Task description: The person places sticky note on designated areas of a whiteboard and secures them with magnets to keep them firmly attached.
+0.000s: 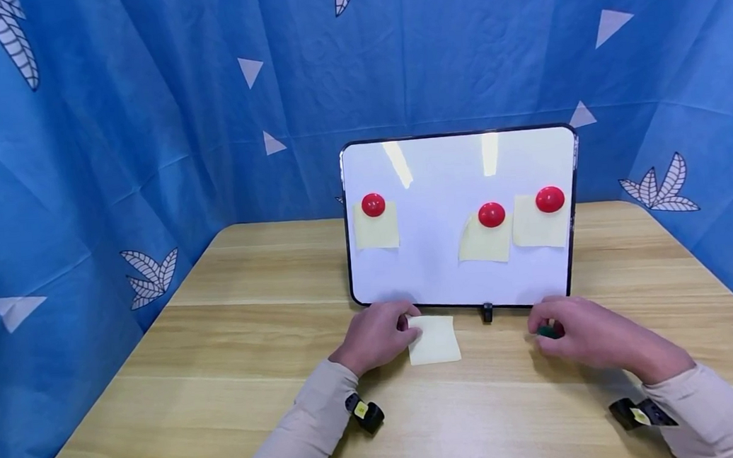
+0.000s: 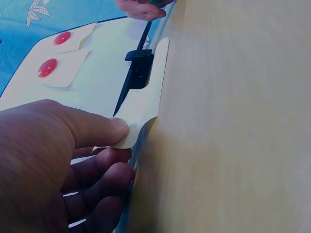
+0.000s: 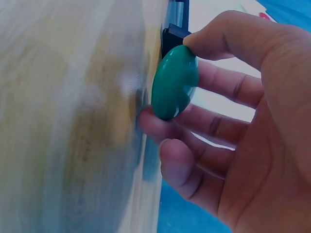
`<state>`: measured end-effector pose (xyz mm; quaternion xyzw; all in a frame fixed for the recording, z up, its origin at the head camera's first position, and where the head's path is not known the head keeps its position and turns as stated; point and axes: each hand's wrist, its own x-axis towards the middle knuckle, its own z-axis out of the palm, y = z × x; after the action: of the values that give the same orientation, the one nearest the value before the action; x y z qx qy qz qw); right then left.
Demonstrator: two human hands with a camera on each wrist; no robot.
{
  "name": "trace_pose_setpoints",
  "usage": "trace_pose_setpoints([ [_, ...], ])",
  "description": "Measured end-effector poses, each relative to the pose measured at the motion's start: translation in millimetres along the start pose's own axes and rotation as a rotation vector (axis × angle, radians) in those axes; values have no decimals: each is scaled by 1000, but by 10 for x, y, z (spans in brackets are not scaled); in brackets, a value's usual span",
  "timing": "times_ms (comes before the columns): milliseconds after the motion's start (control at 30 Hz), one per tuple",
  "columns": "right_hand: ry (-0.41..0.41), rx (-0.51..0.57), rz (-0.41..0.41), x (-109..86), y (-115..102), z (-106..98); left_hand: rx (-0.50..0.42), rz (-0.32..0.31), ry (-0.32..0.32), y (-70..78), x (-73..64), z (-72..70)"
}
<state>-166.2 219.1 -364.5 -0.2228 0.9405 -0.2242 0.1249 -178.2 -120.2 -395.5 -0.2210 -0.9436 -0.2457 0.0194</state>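
Note:
My left hand [image 1: 380, 336] pinches the left edge of a pale yellow sticky note [image 1: 434, 339] between thumb and fingers, just in front of the whiteboard [image 1: 433, 267]. In the left wrist view the note [image 2: 148, 97] bends upward near the thumb. My right hand [image 1: 587, 330] holds a round green magnet [image 3: 175, 82] by its rim, low over the table by the board's right corner. On the board, three red magnets, at left [image 1: 373, 204], middle [image 1: 491, 214] and right [image 1: 549, 199], each sit on a pale yellow note.
The whiteboard stands upright on the wooden table [image 1: 234, 337], with a black foot [image 1: 487, 313] at its lower edge. Blue patterned curtain [image 1: 191, 92] hangs behind and along both sides. Each sleeve carries a black wrist camera, left [image 1: 365, 412] and right [image 1: 641, 414].

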Motion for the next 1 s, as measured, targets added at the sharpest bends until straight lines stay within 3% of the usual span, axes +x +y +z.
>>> trace_pose_setpoints([
  [533,22,-70,-95,35,52,50,-4,-10,-10,11,-2,-5],
  [1000,64,-57,-63,39,29,41,-30,-21,-11,2,3,1],
])
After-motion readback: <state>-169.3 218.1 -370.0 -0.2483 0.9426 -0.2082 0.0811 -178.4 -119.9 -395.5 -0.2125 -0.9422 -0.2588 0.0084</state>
